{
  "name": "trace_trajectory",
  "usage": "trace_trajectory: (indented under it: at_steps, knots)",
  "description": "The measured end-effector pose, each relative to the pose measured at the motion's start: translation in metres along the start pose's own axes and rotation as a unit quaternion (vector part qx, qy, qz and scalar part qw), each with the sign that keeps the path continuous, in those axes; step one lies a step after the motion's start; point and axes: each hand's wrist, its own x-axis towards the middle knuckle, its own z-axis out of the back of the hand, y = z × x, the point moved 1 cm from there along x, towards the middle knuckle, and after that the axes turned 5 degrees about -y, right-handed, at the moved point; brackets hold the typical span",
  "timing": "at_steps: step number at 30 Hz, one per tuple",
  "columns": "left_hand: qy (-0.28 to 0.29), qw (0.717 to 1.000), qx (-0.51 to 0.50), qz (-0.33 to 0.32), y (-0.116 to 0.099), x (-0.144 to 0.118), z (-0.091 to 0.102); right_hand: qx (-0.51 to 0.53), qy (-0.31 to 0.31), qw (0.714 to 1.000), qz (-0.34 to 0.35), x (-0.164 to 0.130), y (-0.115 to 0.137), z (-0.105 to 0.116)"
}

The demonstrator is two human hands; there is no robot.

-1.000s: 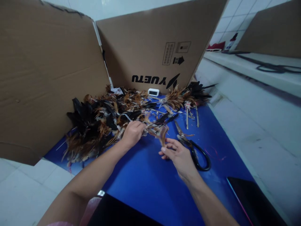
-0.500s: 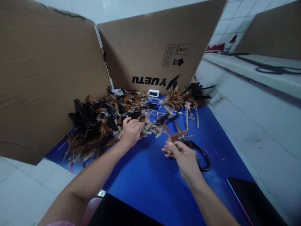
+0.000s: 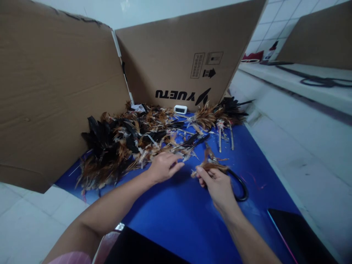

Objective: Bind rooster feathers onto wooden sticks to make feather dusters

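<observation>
Feather pile [image 3: 110, 150] on the far left of our counter [image 3: 176, 220]
A left cardboard panel [image 3: 55, 95] stands beside the pile and a rear cardboard panel [image 3: 170, 58] behind it, with a digital clock [image 3: 180, 109] at that panel's foot. Right of the clock we see a feather bundle [image 3: 206, 116], two sticks [image 3: 220, 141] in front of it. Our left hand [image 3: 165, 168] is just before the pile; our right hand [image 3: 218, 183], farther right, holds a feather tuft [image 3: 213, 166] and overlaps the scissors [image 3: 244, 187] in our view. At the counter's near right lies a mobile device [image 3: 298, 234].

Makeshift craft workspace, white wall tiles [image 3: 268, 26], blue tabletop [image 3: 181, 212], cardboard panels [image 3: 159, 60], heaped feathers [image 3: 123, 141], black-handled shears [image 3: 245, 188]
</observation>
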Motion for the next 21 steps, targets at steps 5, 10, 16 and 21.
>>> trace_trajectory:
  at_steps: [5,10,16,21]
  knots:
    - [0.141,0.986,-0.080,0.029,-0.027,-0.008,-0.010,-0.011,0.036,0.999,-0.009,-0.004,0.002,-0.002]
    - [0.162,0.976,-0.131,0.066,-0.026,-0.010,-0.015,-0.020,0.049,0.999,0.009,-0.004,-0.002,-0.002]
    - [0.149,0.974,-0.158,0.061,-0.024,-0.010,-0.018,-0.032,0.044,0.999,-0.001,-0.004,-0.001,-0.002]
    - [0.037,0.997,-0.039,0.050,-0.015,-0.003,-0.007,-0.032,0.021,0.999,-0.012,-0.005,0.004,-0.003]
